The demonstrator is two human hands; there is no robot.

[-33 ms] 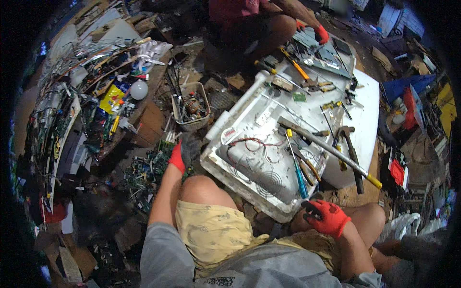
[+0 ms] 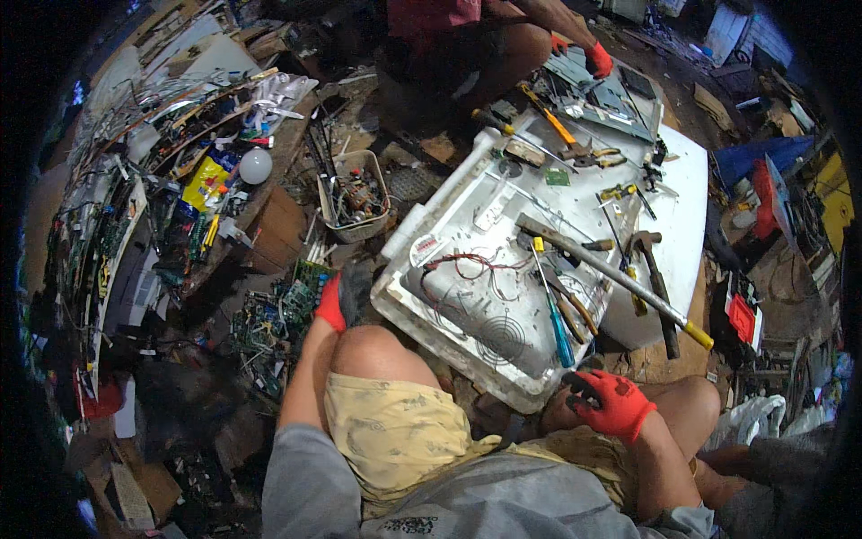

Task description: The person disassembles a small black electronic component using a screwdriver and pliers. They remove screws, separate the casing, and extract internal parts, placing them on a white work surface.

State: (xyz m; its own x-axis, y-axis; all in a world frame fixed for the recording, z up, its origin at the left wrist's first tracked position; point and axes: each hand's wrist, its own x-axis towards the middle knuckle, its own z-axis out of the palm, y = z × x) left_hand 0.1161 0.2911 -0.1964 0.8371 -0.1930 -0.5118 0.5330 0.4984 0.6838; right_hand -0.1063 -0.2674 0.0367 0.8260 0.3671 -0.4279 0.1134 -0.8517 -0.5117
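Red-and-dark-grey gloved left hand (image 2: pixel 345 299) beside jumbled green circuit boards (image 2: pixel 274 316), can't tell fingers; red-and-black gloved right hand (image 2: pixel 611 401), fingers loosely spread. Loose boards likely call for gentle edge grips.

Head-worn fisheye — steeply downward

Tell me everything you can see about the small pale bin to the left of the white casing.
The bin looks like plastic: off-white, rectangular with rounded corners, open-topped and dingy-looking. It stands upright, holding a tangled heap of small parts, some reddish-brown, too small to identify. It sits left of the white casing, beyond the left gloved hand, which isn't touching it. Long dark strips reach its left side; whether they touch is unclear.
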